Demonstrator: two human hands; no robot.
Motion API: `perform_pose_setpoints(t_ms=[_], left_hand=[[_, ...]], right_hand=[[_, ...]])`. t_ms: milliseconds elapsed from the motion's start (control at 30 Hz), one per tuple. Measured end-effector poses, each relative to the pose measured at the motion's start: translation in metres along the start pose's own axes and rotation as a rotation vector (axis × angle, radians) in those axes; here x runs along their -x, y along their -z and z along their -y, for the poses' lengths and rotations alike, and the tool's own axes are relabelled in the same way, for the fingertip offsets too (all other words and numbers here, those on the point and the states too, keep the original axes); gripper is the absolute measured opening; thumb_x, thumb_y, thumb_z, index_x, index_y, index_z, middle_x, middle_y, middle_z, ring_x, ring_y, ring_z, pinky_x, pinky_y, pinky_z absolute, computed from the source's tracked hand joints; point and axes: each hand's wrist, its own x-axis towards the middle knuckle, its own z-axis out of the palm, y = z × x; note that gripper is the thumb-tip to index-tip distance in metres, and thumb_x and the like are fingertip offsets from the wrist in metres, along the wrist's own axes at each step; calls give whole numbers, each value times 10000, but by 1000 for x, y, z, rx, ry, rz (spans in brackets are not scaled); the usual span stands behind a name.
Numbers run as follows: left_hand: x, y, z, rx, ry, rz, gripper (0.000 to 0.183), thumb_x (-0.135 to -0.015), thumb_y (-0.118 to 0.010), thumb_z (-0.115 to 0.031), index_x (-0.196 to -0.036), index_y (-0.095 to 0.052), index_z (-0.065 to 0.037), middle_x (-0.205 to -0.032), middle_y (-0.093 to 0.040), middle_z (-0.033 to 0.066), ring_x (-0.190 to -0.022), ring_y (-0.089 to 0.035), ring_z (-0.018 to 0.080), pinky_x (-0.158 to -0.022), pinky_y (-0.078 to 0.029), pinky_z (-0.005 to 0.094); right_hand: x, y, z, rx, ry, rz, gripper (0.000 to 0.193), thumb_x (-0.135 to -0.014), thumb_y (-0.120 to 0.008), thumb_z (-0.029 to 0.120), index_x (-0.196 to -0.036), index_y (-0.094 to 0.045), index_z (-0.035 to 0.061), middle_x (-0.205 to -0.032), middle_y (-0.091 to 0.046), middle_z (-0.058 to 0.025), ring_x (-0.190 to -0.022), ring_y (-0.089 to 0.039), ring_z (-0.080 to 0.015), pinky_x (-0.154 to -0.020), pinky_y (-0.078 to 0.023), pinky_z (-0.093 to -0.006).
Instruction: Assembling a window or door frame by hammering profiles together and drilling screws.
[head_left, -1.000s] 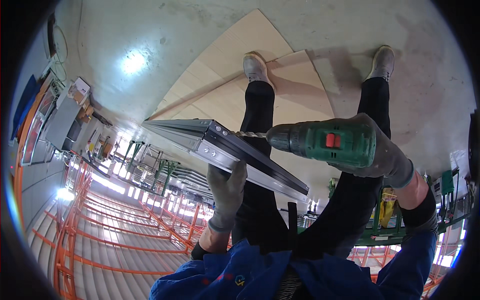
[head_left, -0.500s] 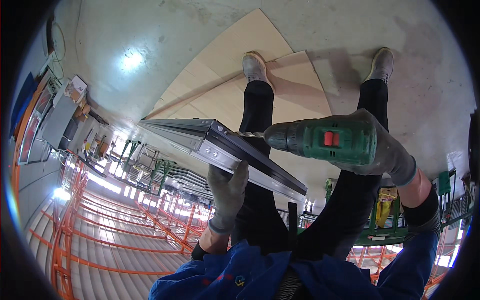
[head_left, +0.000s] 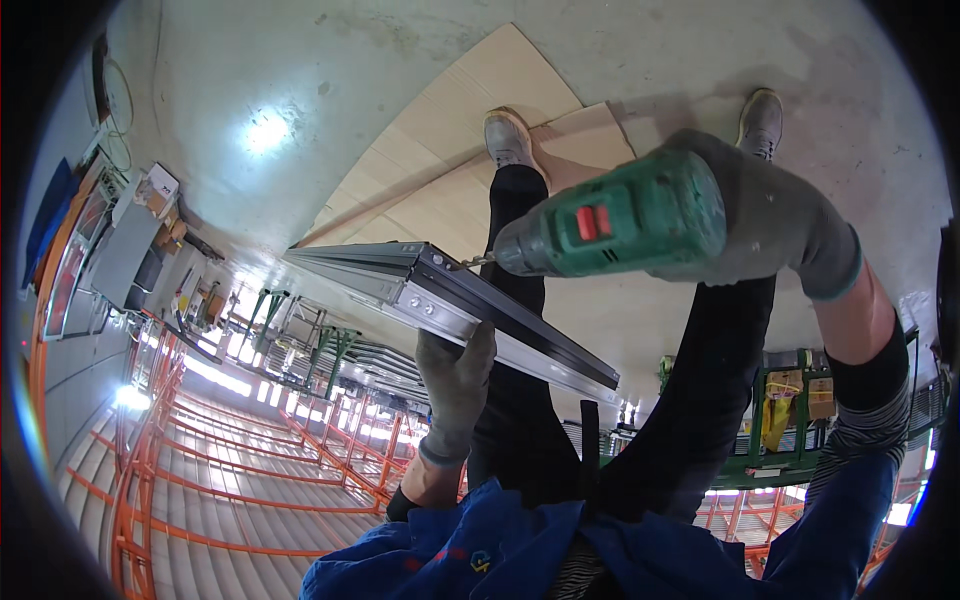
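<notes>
drill (head_left: 625, 220) held out in my right hand (head_left: 780, 220), the glove clenched round its grip, finger on the trigger or not i can't tell from this far off; the bit (head_left: 475, 261) points at the dark face of the metal frame (head_left: 510, 315), close by the corner where two lengths meet. my left hand (head_left: 455, 370) clasps the frame's silver side just below that corner, thumb laid up against it. i read the step as drilling near the frame's corner, though whether the tip is seated or merely touching i can't make out. the drill slants, its rear nearer the top of my feed, so i judge the next move calls for squaring the bit to the face while the left hand braces. one length reaches toward the left corner of the cardboard (head_left: 440, 130); the other ends in front of the legs (head_left: 705, 350). past the cardboard's right edge, open floor (head_left: 690, 60) leaves room for backing out; the right leg looks the closer hazard.
</notes>
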Motion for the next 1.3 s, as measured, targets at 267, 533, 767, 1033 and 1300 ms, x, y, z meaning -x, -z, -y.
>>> perform_pose_setpoints(t_ms=[267,533,767,1033,1300], left_hand=[[-5,0,-6,-21,5,44,140,-936,-647,-48,-1040,-558,-15,-757,-569,-15,-601,-499,45,-529,-382,205],[-6,1,-16,-6,-2,2,152,-913,-642,-14,-1035,-552,-14,-763,-561,-19,-613,-493,40,-532,-377,200],[-5,0,-18,-26,-18,-4,150,-906,-642,-11,-1028,-554,-14,-768,-549,-18,-623,-485,36,-538,-372,194],[-4,3,-15,-128,-36,17,204,-912,-647,-11,-1092,-554,6,-854,-564,-1,-693,-502,45,-577,-410,198],[-2,11,-5,-195,-133,42,361,-920,-638,-15,-1252,-525,72,-1085,-612,76,-927,-578,101,-758,-497,221]], right_hand=[[-26,24,14,-242,-303,130,669,-669,-918,196,-1214,-566,34,-1055,-680,-97,-939,-685,-229,-849,-555,-348],[33,-59,-17,-607,-92,-123,411,-755,-816,54,-1130,-663,-16,-968,-723,-106,-806,-681,-163,-774,-554,-295],[74,-105,-16,-103,56,-287,755,-695,-917,170,-1320,-525,10,-1239,-532,-134,-1099,-592,-246,-946,-491,-343],[77,-138,-21,-335,41,-408,730,-711,-903,177,-1349,-573,46,-1277,-522,-127,-1135,-559,-265,-973,-472,-353],[71,-133,-19,-274,69,-390,561,-785,-837,209,-1275,-630,32,-1290,-595,-147,-1068,-614,-257,-955,-488,-345]])
